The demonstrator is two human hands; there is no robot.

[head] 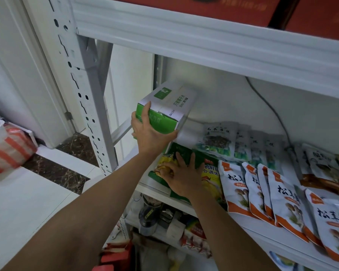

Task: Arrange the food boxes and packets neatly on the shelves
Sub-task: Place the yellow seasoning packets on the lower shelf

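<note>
My left hand (148, 132) grips the near end of a green and white box (170, 106) and holds it tilted above the left end of the white shelf (157, 189). Beneath the box, my right hand (181, 174) rests on a green and yellow packet (209, 173) lying flat on the shelf, fingers curled at its left part. Right of it lie several overlapping white and orange mushroom packets (282, 194). Behind stands a row of clear packets with green print (217, 139).
A white perforated shelf post (82, 98) rises left of the box. The shelf above (204, 42) carries red boxes (243, 8). A black cable (266, 102) hangs down the back wall. The lower shelf holds jars and packets (164, 220). A striped bag (8, 151) sits far left.
</note>
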